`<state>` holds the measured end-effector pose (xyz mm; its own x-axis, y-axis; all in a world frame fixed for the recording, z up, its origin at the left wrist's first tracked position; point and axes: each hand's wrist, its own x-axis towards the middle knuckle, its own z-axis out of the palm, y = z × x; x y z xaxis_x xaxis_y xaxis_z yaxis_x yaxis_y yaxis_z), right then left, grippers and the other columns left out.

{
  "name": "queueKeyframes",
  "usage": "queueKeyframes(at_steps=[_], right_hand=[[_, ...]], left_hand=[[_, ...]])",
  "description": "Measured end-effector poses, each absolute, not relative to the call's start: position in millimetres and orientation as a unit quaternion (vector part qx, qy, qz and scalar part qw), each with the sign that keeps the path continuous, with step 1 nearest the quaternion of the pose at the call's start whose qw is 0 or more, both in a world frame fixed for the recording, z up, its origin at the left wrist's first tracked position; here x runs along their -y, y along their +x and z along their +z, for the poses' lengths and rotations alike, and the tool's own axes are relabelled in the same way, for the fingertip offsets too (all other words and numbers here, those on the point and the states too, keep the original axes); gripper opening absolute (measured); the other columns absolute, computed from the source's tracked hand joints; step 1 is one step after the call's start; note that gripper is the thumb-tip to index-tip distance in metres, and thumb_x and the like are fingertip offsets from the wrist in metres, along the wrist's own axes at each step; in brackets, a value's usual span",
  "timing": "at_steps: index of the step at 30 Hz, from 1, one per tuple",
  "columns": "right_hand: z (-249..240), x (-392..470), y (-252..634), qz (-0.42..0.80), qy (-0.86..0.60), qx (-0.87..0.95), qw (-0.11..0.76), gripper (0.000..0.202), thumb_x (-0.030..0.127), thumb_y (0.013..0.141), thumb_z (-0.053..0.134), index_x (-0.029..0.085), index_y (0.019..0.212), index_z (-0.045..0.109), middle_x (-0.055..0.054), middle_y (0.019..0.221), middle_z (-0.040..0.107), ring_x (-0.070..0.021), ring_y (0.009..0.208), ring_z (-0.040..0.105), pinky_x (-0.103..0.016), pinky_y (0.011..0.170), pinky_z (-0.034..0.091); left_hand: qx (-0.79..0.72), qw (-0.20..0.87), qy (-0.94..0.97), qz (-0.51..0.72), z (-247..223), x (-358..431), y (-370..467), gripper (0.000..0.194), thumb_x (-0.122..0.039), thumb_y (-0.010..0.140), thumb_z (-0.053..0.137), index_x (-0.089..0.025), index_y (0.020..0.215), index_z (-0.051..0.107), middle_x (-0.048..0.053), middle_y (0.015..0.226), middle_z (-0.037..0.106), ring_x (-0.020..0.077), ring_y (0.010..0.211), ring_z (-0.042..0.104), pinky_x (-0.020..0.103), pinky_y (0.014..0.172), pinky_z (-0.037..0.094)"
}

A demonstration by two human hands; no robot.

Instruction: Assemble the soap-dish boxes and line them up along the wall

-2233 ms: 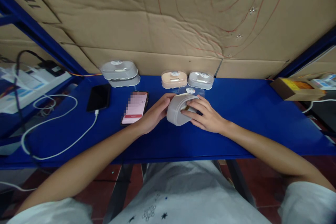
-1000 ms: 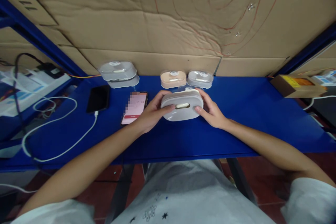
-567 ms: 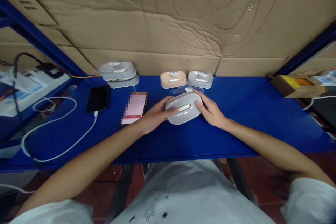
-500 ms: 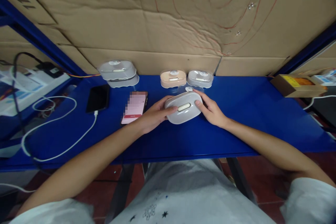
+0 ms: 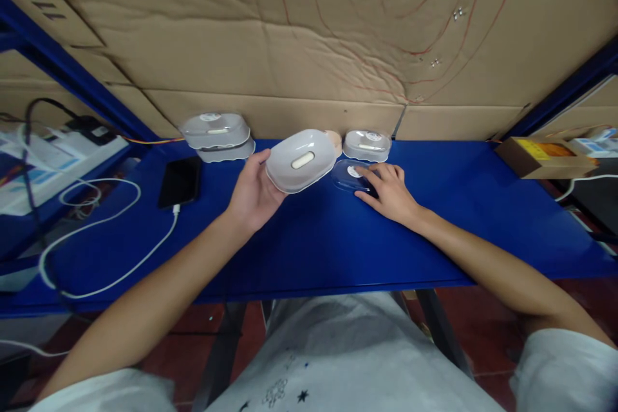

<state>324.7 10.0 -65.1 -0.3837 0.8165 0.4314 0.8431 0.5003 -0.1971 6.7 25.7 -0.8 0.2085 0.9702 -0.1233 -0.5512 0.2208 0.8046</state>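
Observation:
A grey oval soap-dish-like tray (image 5: 282,164) with a pale capsule-shaped piece (image 5: 303,159) at its centre is held above the table, its hollow side towards me. My left hand (image 5: 258,190) grips its left end, thumb at the rim and fingers underneath. Lying on the table just right of it is a clear oval lid (image 5: 344,175) with a round white sticker (image 5: 355,171). Over the lid's right end, my right hand (image 5: 389,190) rests with fingers apart, the index finger near the sticker. Behind the tray, a peach-coloured case (image 5: 334,141) is mostly hidden.
One grey lidded case (image 5: 367,145) stands at the back, and two grey ones (image 5: 217,132) are stacked further left. A black phone (image 5: 180,181) with a white cable (image 5: 140,270) lies left. A cardboard box (image 5: 535,158) sits at the right; a cardboard wall (image 5: 290,64) closes the back.
My left hand has moved the grey tray left and up, turning its hollow side to view. My right hand has left the tray and come onto the clear lid. The pink-screened phone is now out of sight.

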Motion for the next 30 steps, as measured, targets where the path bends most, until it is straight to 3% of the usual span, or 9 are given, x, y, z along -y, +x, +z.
queueKeyframes(at_steps=[6, 11, 13, 15, 18, 20, 30], right_hand=[[-56.1, -11.2, 328.5, 0.045, -0.523, 0.798, 0.296, 0.063, 0.068, 0.107, 0.046, 0.016, 0.137, 0.063, -0.026, 0.146, 0.06, -0.0464, 0.135, 0.059, -0.071, 0.109, 0.049], [-51.3, -5.8, 324.2, 0.117, -0.514, 0.766, 0.367, 0.06, 0.064, 0.113, 0.033, 0.019, 0.145, 0.055, -0.02, 0.139, 0.067, -0.0324, 0.122, 0.07, -0.056, 0.105, 0.059], [-51.9, 0.3, 317.7, 0.167, -0.475, 0.773, 0.387, 0.056, 0.062, 0.113, 0.039, 0.024, 0.154, 0.049, -0.017, 0.145, 0.065, -0.0278, 0.117, 0.073, -0.051, 0.101, 0.063], [-52.4, 7.8, 310.2, 0.197, -0.406, 0.803, 0.39, 0.061, 0.061, 0.109, 0.053, 0.029, 0.161, 0.045, -0.016, 0.155, 0.058, -0.0296, 0.129, 0.068, -0.053, 0.107, 0.061], [-50.4, 18.0, 301.8, 0.158, -0.309, 0.873, 0.343, 0.069, 0.055, 0.104, 0.067, 0.033, 0.165, 0.043, -0.015, 0.166, 0.047, -0.036, 0.153, 0.049, -0.061, 0.124, 0.047], [-47.9, 22.2, 299.4, 0.126, -0.28, 0.898, 0.316, 0.07, 0.051, 0.104, 0.068, 0.033, 0.167, 0.041, -0.015, 0.168, 0.045, -0.0372, 0.158, 0.042, -0.062, 0.127, 0.042], [-44.9, 25.3, 300.6, 0.003, -0.241, 0.919, 0.311, 0.075, 0.05, 0.104, 0.07, 0.035, 0.169, 0.037, -0.016, 0.167, 0.047, -0.0387, 0.154, 0.049, -0.061, 0.122, 0.045]], left_hand=[[-0.38, 0.701, 0.319, 0.513, -15.9, -27.7, 10.5, 0.035, -0.052, 0.099, 0.072, -0.021, 0.115, 0.076, 0.008, 0.104, 0.085, 0.0289, 0.103, 0.079, 0.038, 0.085, 0.066], [-0.422, 0.75, 0.296, 0.414, -19.8, -23.2, 17.2, 0.038, -0.054, 0.107, 0.06, -0.02, 0.114, 0.076, 0.011, 0.107, 0.085, 0.0288, 0.099, 0.08, 0.045, 0.088, 0.067], [-0.421, 0.772, 0.297, 0.372, -20.2, -19.4, 20.3, 0.039, -0.051, 0.111, 0.054, -0.019, 0.117, 0.076, 0.012, 0.109, 0.084, 0.0284, 0.098, 0.08, 0.046, 0.089, 0.067], [-0.414, 0.787, 0.305, 0.342, -20.5, -15.8, 22.7, 0.04, -0.048, 0.113, 0.05, -0.018, 0.121, 0.076, 0.012, 0.111, 0.084, 0.0278, 0.098, 0.08, 0.044, 0.088, 0.067], [-0.419, 0.784, 0.317, 0.33, -20.6, -12.2, 24.6, 0.041, -0.047, 0.113, 0.051, -0.017, 0.125, 0.077, 0.012, 0.111, 0.084, 0.0254, 0.094, 0.08, 0.034, 0.079, 0.066], [-0.432, 0.774, 0.323, 0.333, -19.9, -10.6, 25.6, 0.041, -0.046, 0.113, 0.052, -0.016, 0.124, 0.079, 0.012, 0.108, 0.085, 0.0235, 0.091, 0.08, 0.03, 0.075, 0.064], [-0.441, 0.733, 0.385, 0.347, -10.5, -0.4, 30.3, 0.043, -0.045, 0.114, 0.052, -0.016, 0.111, 0.084, 0.009, 0.102, 0.085, 0.0189, 0.09, 0.078, 0.023, 0.074, 0.06]])
